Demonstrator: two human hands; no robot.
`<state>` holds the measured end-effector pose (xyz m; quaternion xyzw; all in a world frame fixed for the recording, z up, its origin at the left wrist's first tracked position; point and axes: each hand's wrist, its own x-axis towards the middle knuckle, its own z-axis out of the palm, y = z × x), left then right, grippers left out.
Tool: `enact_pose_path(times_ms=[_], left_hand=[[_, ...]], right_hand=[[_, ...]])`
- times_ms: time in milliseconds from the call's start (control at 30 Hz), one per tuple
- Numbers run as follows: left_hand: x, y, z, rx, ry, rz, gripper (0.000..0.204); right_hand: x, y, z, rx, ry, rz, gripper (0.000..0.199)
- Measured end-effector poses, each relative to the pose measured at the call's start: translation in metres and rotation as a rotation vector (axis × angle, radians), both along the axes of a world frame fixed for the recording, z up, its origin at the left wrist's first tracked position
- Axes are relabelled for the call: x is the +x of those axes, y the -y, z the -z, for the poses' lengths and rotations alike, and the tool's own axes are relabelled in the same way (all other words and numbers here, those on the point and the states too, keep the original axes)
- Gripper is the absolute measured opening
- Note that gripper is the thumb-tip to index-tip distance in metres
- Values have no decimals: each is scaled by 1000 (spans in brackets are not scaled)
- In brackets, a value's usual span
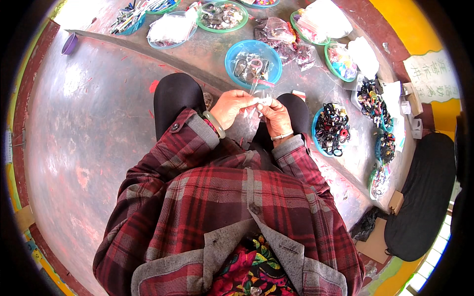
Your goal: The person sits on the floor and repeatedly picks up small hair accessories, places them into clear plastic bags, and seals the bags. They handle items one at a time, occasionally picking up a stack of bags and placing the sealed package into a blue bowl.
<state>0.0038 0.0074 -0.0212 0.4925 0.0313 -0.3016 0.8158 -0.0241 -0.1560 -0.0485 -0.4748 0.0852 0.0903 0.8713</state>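
Between my knees, both hands are raised around a small clear plastic bag (265,100). My left hand (232,107), with a pale bangle at the wrist, pinches its left side between thumb and fingers. Thumb and fingers of my right hand (277,117) close on its other side, a thin band around that wrist. Whatever may be inside the bag is too small to make out. Just beyond my fingers stands a light blue basin (230,55) holding small clear packets (247,66) of dark and pale pieces.
A blue bowl of black hair ties (332,127) sits right of my right knee. Farther off are a green basin of small packed items (222,16), a tray of clear bags (170,29) and a basin of pens (127,18). A raised step edge (128,48) crosses the floor.
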Motion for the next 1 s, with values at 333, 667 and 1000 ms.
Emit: enact_pose_path(times_ms=[333,667,1000], left_hand=[[-1,1,-3,48,74,-58,16],[-3,10,1,306,196,-281,22],[-12,20,4,291,128,103,33]], right_hand=[[0,3,4,15,22,-11,11],[-2,-2,2,-427,143,93,7],[-5,-9,-28,-1723,605,176,16]])
